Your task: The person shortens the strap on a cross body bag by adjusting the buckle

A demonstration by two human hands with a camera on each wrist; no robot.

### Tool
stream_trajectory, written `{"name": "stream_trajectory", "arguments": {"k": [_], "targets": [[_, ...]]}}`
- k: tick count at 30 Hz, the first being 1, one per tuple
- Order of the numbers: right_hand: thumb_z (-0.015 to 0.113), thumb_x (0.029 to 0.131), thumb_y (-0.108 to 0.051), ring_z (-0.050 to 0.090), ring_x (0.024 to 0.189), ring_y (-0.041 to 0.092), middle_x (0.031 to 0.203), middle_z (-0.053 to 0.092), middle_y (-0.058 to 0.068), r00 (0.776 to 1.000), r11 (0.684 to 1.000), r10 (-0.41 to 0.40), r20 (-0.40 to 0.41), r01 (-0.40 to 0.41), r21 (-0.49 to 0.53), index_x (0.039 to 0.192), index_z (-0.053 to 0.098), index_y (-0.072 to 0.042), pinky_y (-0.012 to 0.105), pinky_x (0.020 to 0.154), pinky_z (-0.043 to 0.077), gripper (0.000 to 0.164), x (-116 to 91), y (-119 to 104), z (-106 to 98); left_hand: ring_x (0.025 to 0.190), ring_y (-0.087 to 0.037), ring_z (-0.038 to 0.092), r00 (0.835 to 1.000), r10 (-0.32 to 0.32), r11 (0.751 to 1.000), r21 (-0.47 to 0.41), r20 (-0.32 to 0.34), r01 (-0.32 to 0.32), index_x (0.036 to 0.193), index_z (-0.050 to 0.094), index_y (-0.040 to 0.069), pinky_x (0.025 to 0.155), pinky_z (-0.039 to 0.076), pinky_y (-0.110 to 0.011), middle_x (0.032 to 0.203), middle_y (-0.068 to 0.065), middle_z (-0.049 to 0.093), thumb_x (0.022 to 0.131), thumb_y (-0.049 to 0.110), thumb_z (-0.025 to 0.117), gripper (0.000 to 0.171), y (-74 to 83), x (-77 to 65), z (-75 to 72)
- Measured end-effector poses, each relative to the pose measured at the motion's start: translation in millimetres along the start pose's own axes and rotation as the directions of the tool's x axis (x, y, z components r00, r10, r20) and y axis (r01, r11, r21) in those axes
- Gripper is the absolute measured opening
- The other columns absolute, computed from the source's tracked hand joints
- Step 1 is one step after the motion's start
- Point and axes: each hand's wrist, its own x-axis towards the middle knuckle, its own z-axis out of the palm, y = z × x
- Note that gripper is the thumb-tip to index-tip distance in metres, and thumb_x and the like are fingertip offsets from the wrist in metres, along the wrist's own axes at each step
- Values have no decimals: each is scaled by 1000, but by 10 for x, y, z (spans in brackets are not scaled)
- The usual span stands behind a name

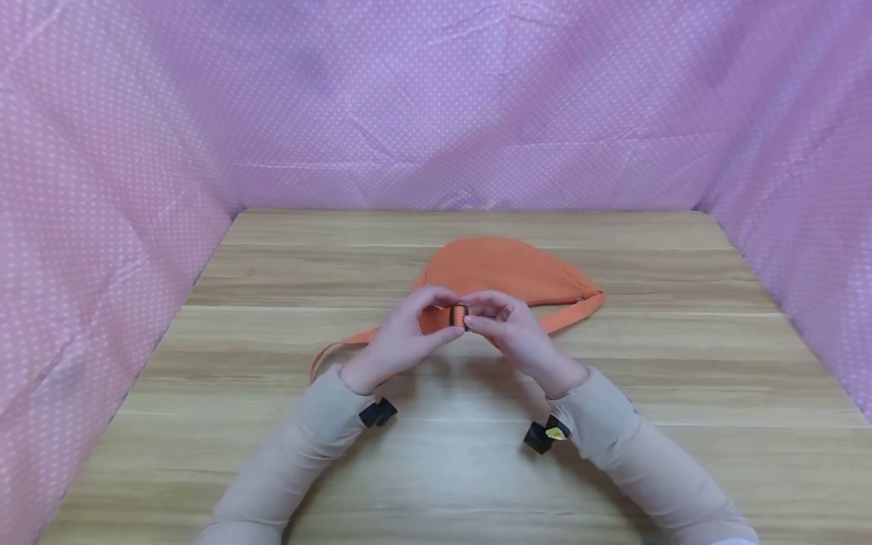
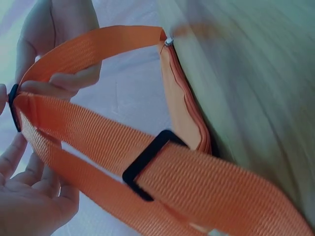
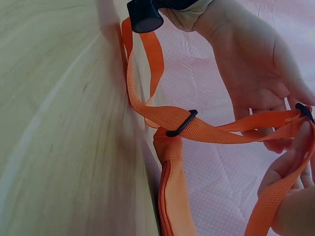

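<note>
An orange waist bag (image 1: 504,269) lies on the table, its webbing strap (image 2: 93,120) raised in front of it. Both hands meet at a black strap slider (image 1: 459,317) threaded with the webbing. My left hand (image 1: 402,337) pinches it from the left between thumb and fingers; my right hand (image 1: 512,334) pinches the slider's right side. In the left wrist view the slider (image 2: 15,108) stands at the left edge with the strap doubled through it. A second black rectangular ring (image 3: 182,123) sits further along the strap, apart from the fingers.
The wooden table (image 1: 436,469) spreads around the bag. A loop of strap (image 1: 320,359) trails on it left of the left hand. Pink dotted cloth (image 1: 436,98) hangs behind and at both sides. Black wrist cameras (image 1: 540,437) hang under the sleeves.
</note>
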Motion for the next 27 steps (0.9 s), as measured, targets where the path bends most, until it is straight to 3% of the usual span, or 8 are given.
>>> {"name": "stream_trajectory", "arguments": {"k": [4, 7, 11, 15, 20, 27], "targets": [[52, 89, 12, 61, 76, 4, 87, 69, -7, 1000, 1000, -5, 7, 5, 29, 101, 62, -21, 13, 61, 43, 37, -8, 18, -14, 103, -15, 56, 1000, 21, 1000, -11, -6, -21, 113, 60, 9, 94, 44, -36, 109, -3, 63, 81, 14, 75, 36, -10, -5, 48], [53, 88, 12, 63, 79, 5, 87, 70, -7, 1000, 1000, 4, 10, -4, 27, 104, 59, -17, 14, 68, 48, 34, -25, 29, -36, 101, -14, 56, 999, 41, 999, -2, -7, -41, 110, 62, 9, 93, 45, -34, 107, -1, 64, 79, 13, 77, 36, -13, -17, 68], [60, 89, 1, 64, 84, 6, 90, 68, -7, 1000, 989, 4, -17, -7, -151, 114, 59, -11, 19, 77, 51, 28, -59, 25, -105, 97, -13, 57, 997, 76, 997, 2, -18, -76, 108, 64, 9, 89, 48, -32, 105, -1, 64, 77, 12, 78, 33, -21, -25, 79], [65, 89, -12, 62, 84, 8, 95, 66, -3, 998, 937, -12, -69, -13, -349, 122, 56, -1, 21, 74, 50, 36, -89, 18, -237, 97, -12, 57, 995, 80, 997, -8, -51, -81, 107, 65, 10, 88, 50, -32, 105, 0, 64, 78, 12, 78, 32, -32, -20, 80], [63, 91, -14, 59, 84, 10, 94, 65, -8, 997, 917, -12, -72, -17, -399, 119, 57, 4, 22, 75, 49, 34, -97, 11, -364, 100, -12, 58, 995, 41, 999, -12, -93, -42, 110, 64, 12, 91, 46, -35, 106, 1, 65, 78, 13, 78, 35, -36, -21, 77], [65, 89, -14, 56, 81, 11, 91, 67, -10, 996, 912, -44, -79, 8, -409, 111, 63, 2, 22, 71, 46, 28, -62, -11, -357, 101, -14, 59, 992, 73, 997, -5, -107, -74, 112, 65, 10, 93, 46, -36, 106, -1, 66, 77, 15, 79, 38, -13, 23, 78]]}}
